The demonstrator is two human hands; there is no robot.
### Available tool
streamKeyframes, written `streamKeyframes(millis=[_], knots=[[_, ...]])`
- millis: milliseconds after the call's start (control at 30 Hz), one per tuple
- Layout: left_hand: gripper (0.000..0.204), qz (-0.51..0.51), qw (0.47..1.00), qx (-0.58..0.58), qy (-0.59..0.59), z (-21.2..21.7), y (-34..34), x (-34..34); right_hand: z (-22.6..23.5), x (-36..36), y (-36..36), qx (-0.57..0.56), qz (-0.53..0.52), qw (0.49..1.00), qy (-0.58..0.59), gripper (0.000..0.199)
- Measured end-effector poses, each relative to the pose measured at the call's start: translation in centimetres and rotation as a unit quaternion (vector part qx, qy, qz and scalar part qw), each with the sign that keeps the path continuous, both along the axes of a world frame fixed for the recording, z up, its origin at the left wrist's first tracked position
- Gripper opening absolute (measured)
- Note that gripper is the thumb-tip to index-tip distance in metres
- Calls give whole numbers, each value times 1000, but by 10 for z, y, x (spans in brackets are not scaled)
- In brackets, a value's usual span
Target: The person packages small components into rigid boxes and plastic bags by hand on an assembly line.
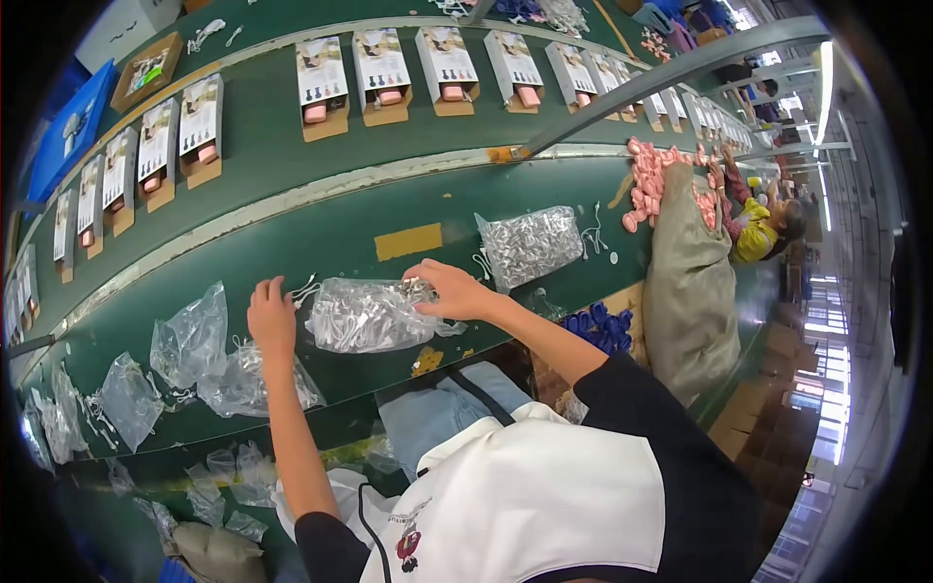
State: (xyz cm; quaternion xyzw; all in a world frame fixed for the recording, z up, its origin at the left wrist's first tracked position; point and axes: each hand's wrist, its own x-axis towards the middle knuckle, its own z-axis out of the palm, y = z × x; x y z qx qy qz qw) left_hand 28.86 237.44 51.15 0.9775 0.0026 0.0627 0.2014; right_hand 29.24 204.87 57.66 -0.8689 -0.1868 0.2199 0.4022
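Clear, crumpled plastic makes up the bag of white cables (362, 321) lying before us on the green tabletop (326, 238); taking that bag as the dial's centre, we find the left hand (272, 316) at nine o'clock, fingers partly curled, just beside a loose white cable (307, 289); we cannot tell whether it grips that cable; the right hand (447, 290) is between two and three o'clock, half open over the bag's upper corner, thumb and fingers bent about the cable ends; whether they pinch any, we cannot tell.

At two o'clock we see a second bag of cables (533, 248), and farther out a pile of pink parts (651, 180); at three, blue parts (598, 328), then a beige sack (692, 282); nearly at three, well apart, a co-worker in yellow (755, 235); at nine, slack clear bags (190, 335); at one, a flat tan patch (408, 242); at twelve, beyond a rail, a row of boxes (379, 53) with pink pieces showing at their lower ends.
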Motion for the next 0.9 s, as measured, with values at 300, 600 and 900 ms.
streamKeyframes(millis=[300, 600, 900], knots=[[12, 188, 954, -195, 125, 90, 3, -165, -19, 14, 13, -9, 54, 998, 8, 29], [13, 196, 921, -321, 99, 103, -71, -167, 12, 38, -18, 55, 27, 992, 109, 31], [12, 166, 818, -546, 71, 122, -111, -157, 100, 52, -42, 94, -134, 986, 45, 15]])
